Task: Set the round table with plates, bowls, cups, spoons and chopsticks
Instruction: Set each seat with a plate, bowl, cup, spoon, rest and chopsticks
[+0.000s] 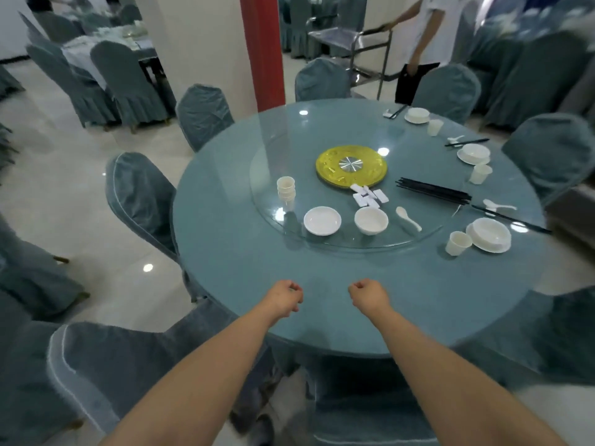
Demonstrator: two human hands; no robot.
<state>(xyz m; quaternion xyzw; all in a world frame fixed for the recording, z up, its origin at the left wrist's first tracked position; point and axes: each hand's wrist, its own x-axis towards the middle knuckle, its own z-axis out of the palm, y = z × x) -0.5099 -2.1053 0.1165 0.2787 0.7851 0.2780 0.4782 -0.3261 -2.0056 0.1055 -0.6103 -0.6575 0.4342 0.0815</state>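
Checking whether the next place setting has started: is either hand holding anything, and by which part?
Nothing is held. The left hand and right hand are curled into empty fists above the table's near edge.

Turntable (pixel 267 175): I see it centred on the surface (pixel 244 272).
On turntable: cup stack (pixel 286 188) left; plate (pixel 322 221), bowl (pixel 371 220), spoon (pixel 408 217) along the near edge; chopstick bundle (pixel 433 191) right.
Right rim: three settings, possibly a bowl on each plate.
Hands: left hand (pixel 285 299) and right hand (pixel 368 296) over the near edge.
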